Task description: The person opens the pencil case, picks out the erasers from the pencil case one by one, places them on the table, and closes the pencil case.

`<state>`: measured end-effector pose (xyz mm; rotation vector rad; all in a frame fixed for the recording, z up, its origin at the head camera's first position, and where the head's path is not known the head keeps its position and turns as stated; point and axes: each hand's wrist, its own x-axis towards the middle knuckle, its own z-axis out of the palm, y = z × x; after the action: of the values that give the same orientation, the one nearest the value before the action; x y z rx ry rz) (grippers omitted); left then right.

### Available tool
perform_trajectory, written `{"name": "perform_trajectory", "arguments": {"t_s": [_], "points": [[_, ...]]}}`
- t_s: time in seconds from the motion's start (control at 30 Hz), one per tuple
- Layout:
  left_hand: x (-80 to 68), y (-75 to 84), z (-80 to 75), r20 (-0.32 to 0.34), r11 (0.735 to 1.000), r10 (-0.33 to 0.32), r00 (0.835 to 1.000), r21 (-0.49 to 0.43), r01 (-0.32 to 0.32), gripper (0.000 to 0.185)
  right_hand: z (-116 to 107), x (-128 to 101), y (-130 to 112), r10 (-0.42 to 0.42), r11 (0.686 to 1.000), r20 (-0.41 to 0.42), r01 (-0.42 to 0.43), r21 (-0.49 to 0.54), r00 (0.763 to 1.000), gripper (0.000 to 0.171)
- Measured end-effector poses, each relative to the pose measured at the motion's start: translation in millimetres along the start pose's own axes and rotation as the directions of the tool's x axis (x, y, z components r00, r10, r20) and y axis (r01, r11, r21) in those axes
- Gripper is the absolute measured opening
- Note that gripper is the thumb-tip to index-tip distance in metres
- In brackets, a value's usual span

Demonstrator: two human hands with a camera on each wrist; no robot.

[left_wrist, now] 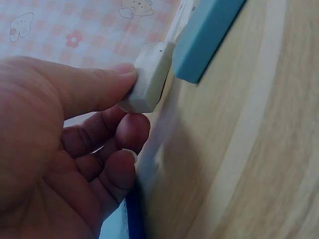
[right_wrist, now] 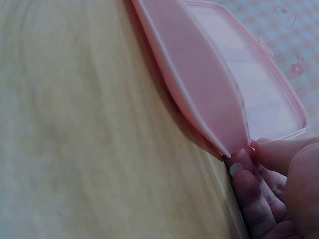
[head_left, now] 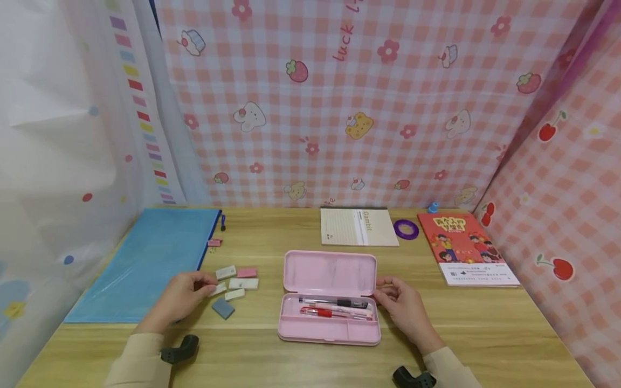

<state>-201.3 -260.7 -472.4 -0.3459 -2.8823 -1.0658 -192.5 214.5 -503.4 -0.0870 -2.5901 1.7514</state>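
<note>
The pink pencil case (head_left: 330, 302) lay open near the front edge of the wooden desk (head_left: 485, 334), its lid tipped back and a black pen (head_left: 335, 303) and a red pen (head_left: 335, 312) lying in the tray. At the case's right end the right hand (head_left: 405, 308) rested against the corner where lid meets tray, its fingers (right_wrist: 249, 184) curled and touching the rim; the right wrist view showed fingertips at that corner, but whether they truly gripped it could not be told. To the left of the case the left hand (head_left: 179, 296) pinched a white eraser (left_wrist: 148, 77) between thumb and fingers, held just off the desk, with the other fingers curled beneath. Just beside that hand, between it and the case, lay a grey-blue eraser (head_left: 223, 308) and a loose cluster of white erasers (head_left: 242, 284) with one pink eraser (head_left: 246, 272). Further left of the case stretched a blue zip pouch (head_left: 145, 264), a small pink clip (head_left: 214, 243) at its far corner. Beyond the case lay a lined notebook (head_left: 358, 227); to the right of it a purple tape ring (head_left: 406, 229), then a red picture book (head_left: 463, 247), with a small blue object (head_left: 433, 207) behind. A pink checked curtain (head_left: 339, 97) closed the back.
</note>
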Motion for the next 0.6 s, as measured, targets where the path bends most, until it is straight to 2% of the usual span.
{"name": "perform_trajectory", "arguments": {"t_s": [0.2,0.33,0.6], "points": [[1.7,-0.9,4.6,0.015,1.000,-0.002,1.000,0.006,0.002,0.006,0.7,-0.6,0.8,0.006,1.000,-0.004,-0.006,-0.005,1.000,0.019],[2.0,0.4,5.9,0.022,1.000,-0.024,0.999,-0.003,0.025,0.007,0.9,-0.9,0.3,0.009,1.000,-0.011,-0.009,-0.012,1.000,0.018],[2.9,-0.1,6.9,0.003,0.999,-0.051,0.999,0.011,0.051,0.009,1.7,-1.2,-1.0,-0.006,1.000,-0.018,0.005,-0.016,1.000,0.017]]}}
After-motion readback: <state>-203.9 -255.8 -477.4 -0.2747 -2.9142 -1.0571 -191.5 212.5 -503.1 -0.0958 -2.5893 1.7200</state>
